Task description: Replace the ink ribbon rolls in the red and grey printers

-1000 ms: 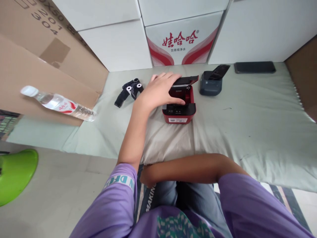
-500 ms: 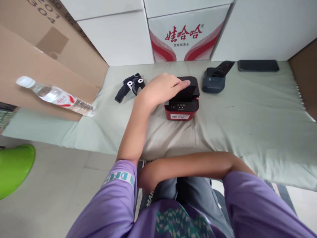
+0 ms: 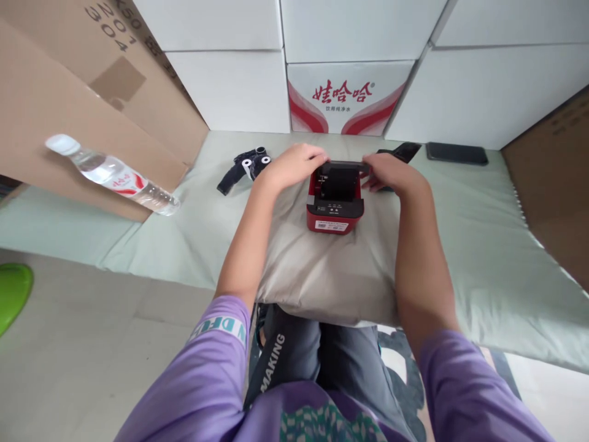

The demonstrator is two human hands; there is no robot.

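Observation:
A small red label printer (image 3: 335, 212) sits on a pale cloth-covered pad (image 3: 322, 276) straight ahead of me. Its black lid (image 3: 346, 164) stands raised at the back, showing the dark paper bay. My left hand (image 3: 292, 164) curls over the printer's upper left corner, fingers at the lid. My right hand (image 3: 391, 174) grips the lid's right end from the other side. Both forearms reach forward from purple sleeves.
A dark grey printer (image 3: 405, 150) is mostly hidden behind my right hand, with a black phone (image 3: 455, 153) further right. A black bundle with paper rolls (image 3: 243, 169) lies left of the printer. A water bottle (image 3: 110, 175) leans on a cardboard box (image 3: 55, 104). White cartons (image 3: 350, 31) wall off the back.
My right arm has come up from my lap to the printer's right side. The lid, pressed down half a second ago, is raised again. My left hand shifted to the left corner.

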